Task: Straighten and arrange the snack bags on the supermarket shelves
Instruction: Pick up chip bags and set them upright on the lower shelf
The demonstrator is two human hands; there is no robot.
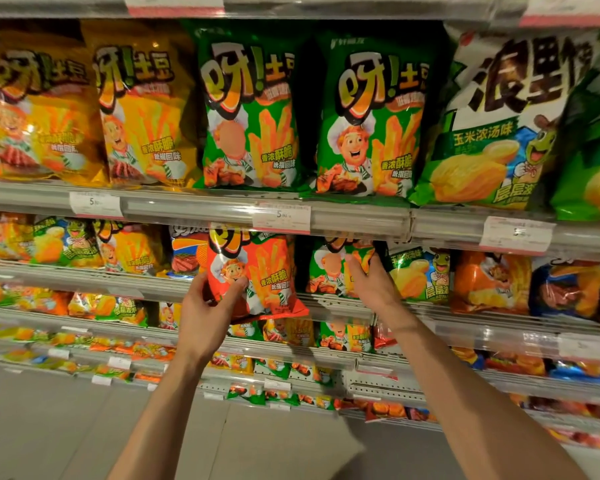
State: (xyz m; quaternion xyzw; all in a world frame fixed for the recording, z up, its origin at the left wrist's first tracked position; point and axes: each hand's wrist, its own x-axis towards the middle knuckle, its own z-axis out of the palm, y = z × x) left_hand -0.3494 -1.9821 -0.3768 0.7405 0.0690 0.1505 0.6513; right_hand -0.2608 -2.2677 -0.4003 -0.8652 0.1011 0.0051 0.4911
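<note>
At lower centre, the left hand [207,315] grips the bottom left corner of a red snack bag [260,275], thumb across its front, holding it tilted before the second shelf [326,301]. Just right, the right hand [369,284] clasps a green snack bag [329,271] standing there. Above, upright yellow bags [139,112] and green bags [371,116] line the top shelf [194,206].

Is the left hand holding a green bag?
No, the left hand grips a red snack bag; the right hand touches the green bag.
</note>
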